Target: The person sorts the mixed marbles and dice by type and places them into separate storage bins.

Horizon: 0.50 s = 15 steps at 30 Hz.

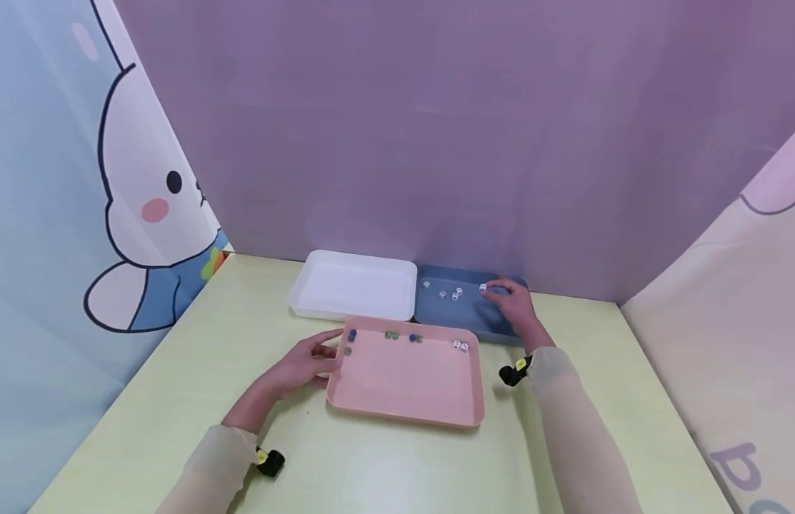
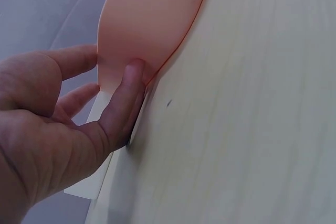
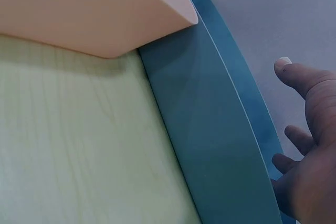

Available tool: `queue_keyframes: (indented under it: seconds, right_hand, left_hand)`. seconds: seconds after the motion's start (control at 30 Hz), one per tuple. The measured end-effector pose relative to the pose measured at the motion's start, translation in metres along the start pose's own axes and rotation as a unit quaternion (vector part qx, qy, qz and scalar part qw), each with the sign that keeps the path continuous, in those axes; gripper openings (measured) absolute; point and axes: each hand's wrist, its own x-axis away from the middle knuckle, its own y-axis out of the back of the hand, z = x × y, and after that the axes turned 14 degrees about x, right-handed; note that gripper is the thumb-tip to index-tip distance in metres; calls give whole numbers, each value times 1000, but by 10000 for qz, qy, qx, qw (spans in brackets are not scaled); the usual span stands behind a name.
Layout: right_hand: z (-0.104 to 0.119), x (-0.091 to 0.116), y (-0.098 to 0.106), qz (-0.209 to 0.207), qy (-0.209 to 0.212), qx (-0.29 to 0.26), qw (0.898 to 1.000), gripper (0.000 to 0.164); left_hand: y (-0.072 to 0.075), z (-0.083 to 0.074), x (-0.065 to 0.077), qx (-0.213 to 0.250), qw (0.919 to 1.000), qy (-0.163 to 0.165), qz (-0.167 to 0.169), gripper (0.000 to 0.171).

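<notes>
My right hand (image 1: 514, 305) is over the blue-grey tray (image 1: 493, 325), pinching a white die (image 1: 483, 287) between thumb and finger. In the right wrist view its thumb and fingers show beyond the tray's wall; the die is not clear there. Several more white dice (image 1: 456, 295) lie in that tray. My left hand (image 1: 301, 365) holds the left side of the pink tray (image 1: 403, 389), one digit against the outer wall and others at the rim. Inside the pink tray, two dice (image 1: 460, 345) sit at the right, and small green and blue balls (image 1: 392, 335) line the back and left.
A white tray (image 1: 352, 285) stands at the back left, beside the blue-grey one. The pink tray stands in front of both, close against them. A purple curtain (image 1: 397, 143) hangs behind the pale wooden table (image 1: 384, 464), with printed cloths at both sides.
</notes>
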Motion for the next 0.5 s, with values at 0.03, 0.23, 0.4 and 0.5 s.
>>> queue_keyframes:
  seconds: [0.03, 0.23, 0.4, 0.5]
  right_hand:
    - [-2, 0, 0, 7, -18, -19, 10000, 36]
    - [-9, -3, -1, 42, 144, -44, 9999, 36]
    - [-10, -5, -1, 106, 154, -34, 9998, 39]
    - [-9, -5, -1, 229, 77, -1, 9997, 40]
  left_hand:
    - [0, 0, -1, -5, 10000, 5, 13, 61]
    - [1, 0, -2, 5, 10000, 21, 78, 60]
    - [0, 0, -4, 29, 10000, 10, 83, 60]
    - [0, 0, -3, 7, 10000, 24, 82, 60]
